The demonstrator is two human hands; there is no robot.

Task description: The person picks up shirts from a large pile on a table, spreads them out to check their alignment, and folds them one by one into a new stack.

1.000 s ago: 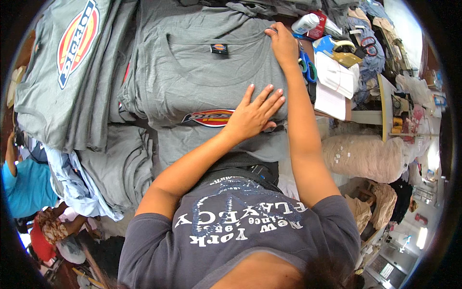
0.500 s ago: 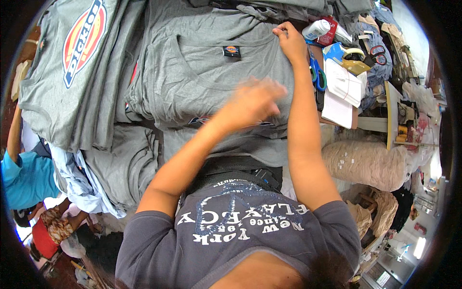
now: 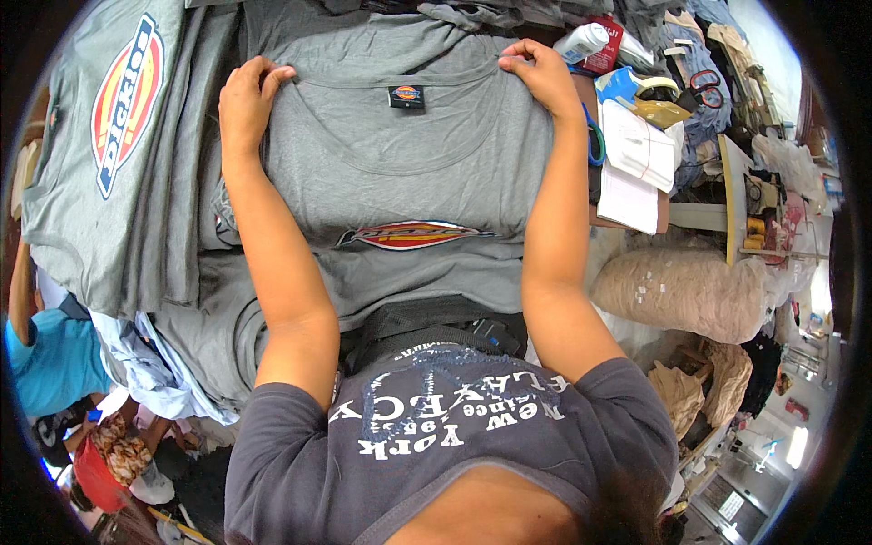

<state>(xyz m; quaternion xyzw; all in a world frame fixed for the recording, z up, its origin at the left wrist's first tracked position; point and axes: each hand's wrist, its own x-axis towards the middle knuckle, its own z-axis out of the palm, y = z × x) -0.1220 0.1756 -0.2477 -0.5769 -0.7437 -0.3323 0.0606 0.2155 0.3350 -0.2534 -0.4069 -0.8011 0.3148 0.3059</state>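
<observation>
A grey T-shirt [image 3: 400, 195] lies spread in front of me, its wide neckline at the far end with a black label [image 3: 406, 97] inside. Its lower part carries a red and yellow print [image 3: 418, 235], seen at a slant. My left hand [image 3: 247, 104] pinches the shirt at the left end of the neckline, thumb against fingers. At the opposite end, my right hand [image 3: 545, 82] pinches the cloth in the same way. More grey cloth lies beneath and beyond the shirt.
A stack of grey T-shirts [image 3: 68, 227] stands at left. On the right are green-blue scissors [image 3: 595, 141], white papers [image 3: 631, 195], a tape dispenser [image 3: 658, 100], a white bottle [image 3: 581, 43] and red-handled scissors [image 3: 706, 88]. A person in a blue top [image 3: 59, 359] is at far left.
My left hand has moved from above the shirt's middle to the neckline's left end and taken hold there. The neckline is now spread wider and the print shows more. My right hand keeps its pinch.
</observation>
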